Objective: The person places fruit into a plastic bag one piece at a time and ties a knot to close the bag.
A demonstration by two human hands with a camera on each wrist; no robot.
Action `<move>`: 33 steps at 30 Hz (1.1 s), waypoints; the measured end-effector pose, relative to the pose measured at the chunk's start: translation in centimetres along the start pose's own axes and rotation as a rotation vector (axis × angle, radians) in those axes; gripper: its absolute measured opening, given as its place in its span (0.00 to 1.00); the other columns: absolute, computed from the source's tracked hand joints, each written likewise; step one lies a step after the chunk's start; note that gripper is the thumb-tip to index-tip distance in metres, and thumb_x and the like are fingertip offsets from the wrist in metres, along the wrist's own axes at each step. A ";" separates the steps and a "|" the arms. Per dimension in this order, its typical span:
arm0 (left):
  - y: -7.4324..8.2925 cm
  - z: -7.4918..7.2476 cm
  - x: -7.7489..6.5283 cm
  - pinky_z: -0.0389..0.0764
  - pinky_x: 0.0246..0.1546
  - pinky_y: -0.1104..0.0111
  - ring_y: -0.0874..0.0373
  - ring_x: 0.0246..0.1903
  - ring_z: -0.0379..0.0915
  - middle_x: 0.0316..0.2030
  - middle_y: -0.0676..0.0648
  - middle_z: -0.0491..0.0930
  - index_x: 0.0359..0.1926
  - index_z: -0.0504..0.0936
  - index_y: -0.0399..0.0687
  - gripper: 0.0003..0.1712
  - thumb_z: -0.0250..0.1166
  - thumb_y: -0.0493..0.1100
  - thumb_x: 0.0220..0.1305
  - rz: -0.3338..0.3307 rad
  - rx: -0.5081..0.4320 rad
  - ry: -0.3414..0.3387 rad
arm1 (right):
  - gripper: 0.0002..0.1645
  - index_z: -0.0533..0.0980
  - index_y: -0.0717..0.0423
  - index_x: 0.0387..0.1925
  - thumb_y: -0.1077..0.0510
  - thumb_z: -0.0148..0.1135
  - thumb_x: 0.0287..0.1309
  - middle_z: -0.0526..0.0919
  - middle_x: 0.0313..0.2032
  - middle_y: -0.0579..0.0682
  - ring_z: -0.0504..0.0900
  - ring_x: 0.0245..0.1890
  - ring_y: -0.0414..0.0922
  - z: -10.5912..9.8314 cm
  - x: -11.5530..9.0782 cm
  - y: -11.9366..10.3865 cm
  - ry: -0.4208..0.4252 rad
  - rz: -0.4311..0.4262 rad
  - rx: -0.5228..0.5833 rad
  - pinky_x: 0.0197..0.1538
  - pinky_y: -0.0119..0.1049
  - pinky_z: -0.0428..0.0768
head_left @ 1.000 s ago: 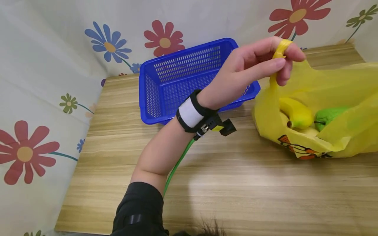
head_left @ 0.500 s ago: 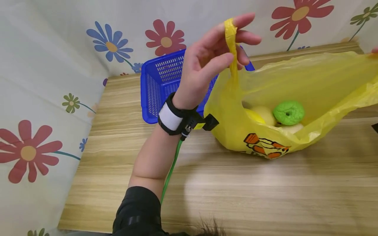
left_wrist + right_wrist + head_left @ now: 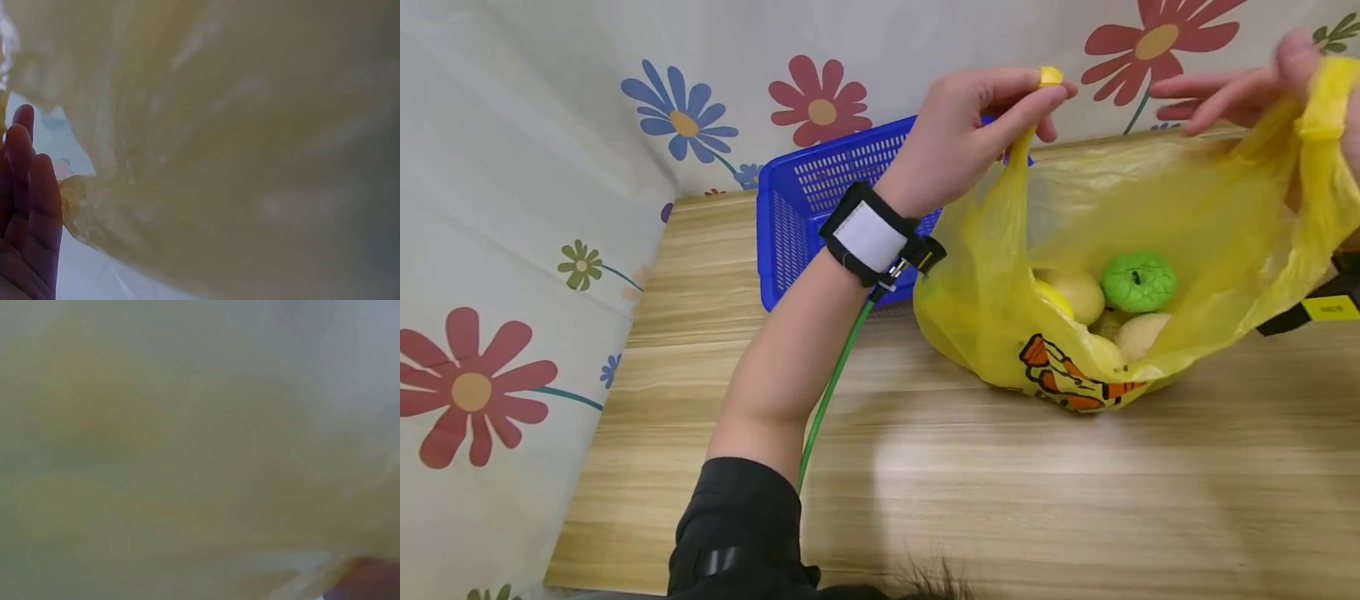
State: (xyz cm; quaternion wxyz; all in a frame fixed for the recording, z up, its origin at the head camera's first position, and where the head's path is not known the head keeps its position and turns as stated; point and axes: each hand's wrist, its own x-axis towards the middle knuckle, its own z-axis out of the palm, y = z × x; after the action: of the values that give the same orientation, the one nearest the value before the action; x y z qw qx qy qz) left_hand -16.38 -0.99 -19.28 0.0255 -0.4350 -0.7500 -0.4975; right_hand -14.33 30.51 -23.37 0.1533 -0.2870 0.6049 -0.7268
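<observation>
My left hand (image 3: 970, 133) pinches one handle of a yellow plastic bag (image 3: 985, 333) between thumb and forefinger. At the upper right, my right hand (image 3: 1247, 92) has straight fingers, with the bag's other handle looped over it. The bag's mouth is spread between both hands. Inside lie a green, wrinkled round fruit or vegetable (image 3: 1138, 282), several pale round pieces (image 3: 1075, 293) and a bit of a yellow one (image 3: 1052, 297). The left wrist view shows fingers (image 3: 44, 219) beside the thin bag film (image 3: 219, 156). Blurred film (image 3: 187, 456) fills the right wrist view.
A blue perforated basket (image 3: 765, 242) stands behind and left of the bag, partly covered by my left arm. The wooden table (image 3: 700, 350) meets a flower-patterned curtain (image 3: 550, 100) at the back and left. A green cable (image 3: 838, 379) runs along my left forearm.
The bag has shifted left, in front of the basket's right part, and its mouth is wider. My left hand moved left, then slightly back right. My right hand has come into view.
</observation>
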 end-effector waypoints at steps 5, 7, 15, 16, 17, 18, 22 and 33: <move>1.4 1.1 1.3 0.62 0.28 0.74 0.57 0.23 0.65 0.21 0.47 0.72 0.32 0.82 0.42 0.10 0.58 0.38 0.71 0.038 0.056 -0.084 | 0.30 0.71 0.73 0.58 0.54 0.29 0.78 0.65 0.68 0.53 0.65 0.64 0.50 4.8 1.5 0.5 -0.001 0.171 -0.234 0.49 0.34 0.79; 1.6 1.4 1.5 0.64 0.29 0.74 0.57 0.23 0.65 0.23 0.48 0.73 0.35 0.83 0.39 0.09 0.57 0.36 0.71 0.056 -0.007 -0.099 | 0.28 0.72 0.70 0.59 0.57 0.29 0.78 0.70 0.63 0.56 0.71 0.58 0.51 5.7 1.9 0.9 -0.053 0.160 -0.192 0.48 0.36 0.79; 0.9 1.1 0.2 0.71 0.34 0.72 0.54 0.28 0.70 0.27 0.46 0.77 0.37 0.84 0.35 0.07 0.61 0.34 0.68 -0.024 -0.151 0.008 | 0.26 0.72 0.70 0.60 0.58 0.33 0.78 0.72 0.62 0.55 0.72 0.57 0.48 7.1 2.1 1.1 -0.015 0.114 -0.098 0.48 0.29 0.77; 0.6 1.0 -0.2 0.73 0.36 0.72 0.54 0.30 0.72 0.30 0.46 0.79 0.38 0.84 0.34 0.06 0.62 0.34 0.67 -0.036 -0.145 0.039 | 0.26 0.71 0.71 0.60 0.58 0.34 0.78 0.71 0.64 0.55 0.71 0.59 0.49 7.2 2.1 1.1 -0.001 0.116 -0.119 0.49 0.30 0.78; 0.4 1.0 -0.6 0.75 0.39 0.71 0.55 0.33 0.74 0.34 0.46 0.79 0.42 0.82 0.33 0.07 0.63 0.34 0.66 -0.062 -0.143 0.062 | 0.26 0.69 0.71 0.62 0.58 0.34 0.78 0.69 0.65 0.55 0.70 0.61 0.48 7.1 2.0 1.1 -0.015 0.110 -0.126 0.49 0.33 0.78; 0.2 1.2 -1.0 0.75 0.42 0.71 0.56 0.37 0.75 0.39 0.45 0.79 0.46 0.80 0.32 0.10 0.64 0.34 0.65 -0.082 -0.146 0.072 | 0.26 0.70 0.70 0.62 0.58 0.34 0.78 0.68 0.65 0.55 0.68 0.62 0.48 7.1 2.0 1.2 -0.003 0.100 -0.129 0.51 0.32 0.77; -0.4 2.0 -2.2 0.72 0.51 0.73 0.63 0.51 0.71 0.58 0.48 0.70 0.68 0.62 0.40 0.36 0.67 0.39 0.63 -0.247 -0.139 -0.047 | 0.26 0.70 0.67 0.62 0.56 0.33 0.78 0.68 0.66 0.54 0.69 0.62 0.47 7.0 1.8 1.3 0.005 0.094 -0.136 0.51 0.31 0.77; -1.4 3.8 -3.2 0.73 0.45 0.74 0.57 0.37 0.76 0.35 0.40 0.80 0.47 0.78 0.30 0.11 0.50 0.32 0.73 -0.255 -0.304 -0.149 | 0.25 0.69 0.67 0.63 0.58 0.34 0.78 0.72 0.61 0.56 0.74 0.58 0.48 5.8 1.3 1.1 0.147 0.068 0.015 0.48 0.34 0.79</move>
State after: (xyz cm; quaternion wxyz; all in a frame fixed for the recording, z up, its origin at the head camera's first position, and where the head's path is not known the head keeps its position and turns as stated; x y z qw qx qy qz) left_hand -13.80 -0.27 -23.71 -0.1593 -0.3709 -0.7151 -0.5706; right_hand -11.95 24.92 -23.52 0.1350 -0.2111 0.6185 -0.7448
